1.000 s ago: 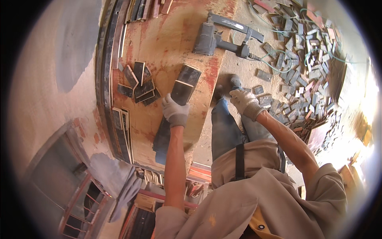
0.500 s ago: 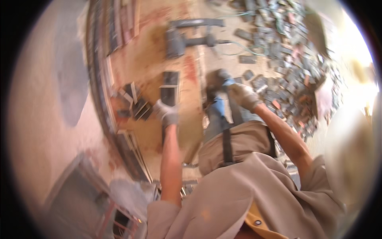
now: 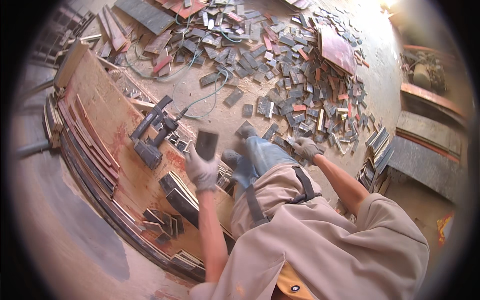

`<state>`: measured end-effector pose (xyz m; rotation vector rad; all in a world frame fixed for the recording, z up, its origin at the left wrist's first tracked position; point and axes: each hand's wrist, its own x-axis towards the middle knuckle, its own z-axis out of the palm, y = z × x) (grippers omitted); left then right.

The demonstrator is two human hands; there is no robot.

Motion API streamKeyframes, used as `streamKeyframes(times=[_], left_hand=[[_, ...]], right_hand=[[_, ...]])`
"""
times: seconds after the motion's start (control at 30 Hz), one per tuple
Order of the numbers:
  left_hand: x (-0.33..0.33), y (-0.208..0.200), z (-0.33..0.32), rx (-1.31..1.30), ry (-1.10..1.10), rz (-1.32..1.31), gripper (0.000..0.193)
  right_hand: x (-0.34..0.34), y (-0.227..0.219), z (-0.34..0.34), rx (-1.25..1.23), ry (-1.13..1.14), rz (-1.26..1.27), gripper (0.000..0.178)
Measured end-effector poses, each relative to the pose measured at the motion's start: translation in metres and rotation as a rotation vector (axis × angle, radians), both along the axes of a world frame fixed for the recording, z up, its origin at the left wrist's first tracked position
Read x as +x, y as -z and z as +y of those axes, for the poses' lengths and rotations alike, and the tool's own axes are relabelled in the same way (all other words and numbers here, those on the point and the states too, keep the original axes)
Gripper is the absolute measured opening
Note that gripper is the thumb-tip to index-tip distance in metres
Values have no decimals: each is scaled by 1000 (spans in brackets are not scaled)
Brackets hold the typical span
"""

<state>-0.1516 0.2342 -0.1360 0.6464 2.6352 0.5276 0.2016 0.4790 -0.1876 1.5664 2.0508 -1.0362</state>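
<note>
My left hand (image 3: 201, 171), in a pale work glove, grips a small dark rectangular wooden block (image 3: 207, 144) above the near side of the workbench. Beside that hand on the bench lies a stack of long dark-faced board strips (image 3: 179, 196). A black nail gun (image 3: 153, 131) rests on the bench just beyond, joined to a thin green air hose (image 3: 202, 112). My right hand (image 3: 306, 149), also gloved, is closed out to the right of my knee, over the floor with scattered blocks. What its fingers hold, if anything, I cannot make out.
A wooden workbench (image 3: 97, 82) runs along my left, with long strips (image 3: 90, 145) on its far side and small dark offcuts (image 3: 162, 225) nearer. Many loose blocks (image 3: 295, 95) cover the floor ahead, a reddish panel (image 3: 338, 51) among them. Stacked boards (image 3: 422, 162) stand at right.
My view has swung to the right, so the bench now slants at left. My left hand has risen off the bench with a dark block. My right hand has moved away from my leg.
</note>
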Motion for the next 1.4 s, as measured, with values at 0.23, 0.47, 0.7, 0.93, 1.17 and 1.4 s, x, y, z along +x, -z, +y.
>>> streamKeyframes(times=[0.23, 0.47, 0.7, 0.93, 1.17, 1.4], left_hand=[[-162, -69, 189, 532, 234, 817, 92], [-41, 6, 217, 448, 71, 115, 35], [166, 71, 225, -22, 285, -278, 37], [199, 80, 336, 75, 425, -343, 37], [235, 140, 457, -207, 635, -396, 26], [252, 256, 595, -82, 1038, -359, 27]], right_hand=[[149, 26, -46, -53, 272, -87, 40], [230, 34, -50, -205, 502, -58, 41], [296, 59, 12, -242, 852, -1, 32], [322, 102, 103, -185, 977, 64, 33], [296, 156, 205, -63, 885, 124, 34], [262, 295, 370, -172, 956, 65, 38]])
